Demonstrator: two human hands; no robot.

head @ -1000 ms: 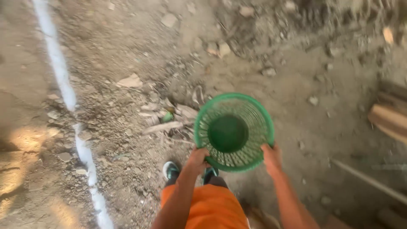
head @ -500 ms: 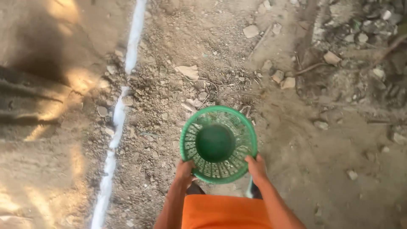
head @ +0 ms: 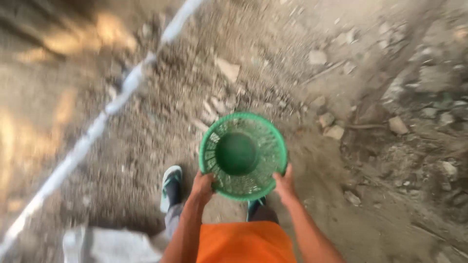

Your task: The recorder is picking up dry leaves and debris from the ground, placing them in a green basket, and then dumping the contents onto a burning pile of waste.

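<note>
Head view: both hands grip 1 green mesh basket point(head: 242, 155) by its near rim, left hand point(head: 201, 186) and right hand point(head: 284, 184), out front over rubble-strewn ground point(head: 370, 112), white pipe point(head: 87, 141) lying off left

Open air is left all around the green basket point(head: 242, 155). The dirt ground point(head: 370, 224) below is strewn with stones point(head: 398, 125) and crossed by a white pipe point(head: 87, 139) at left.
</note>
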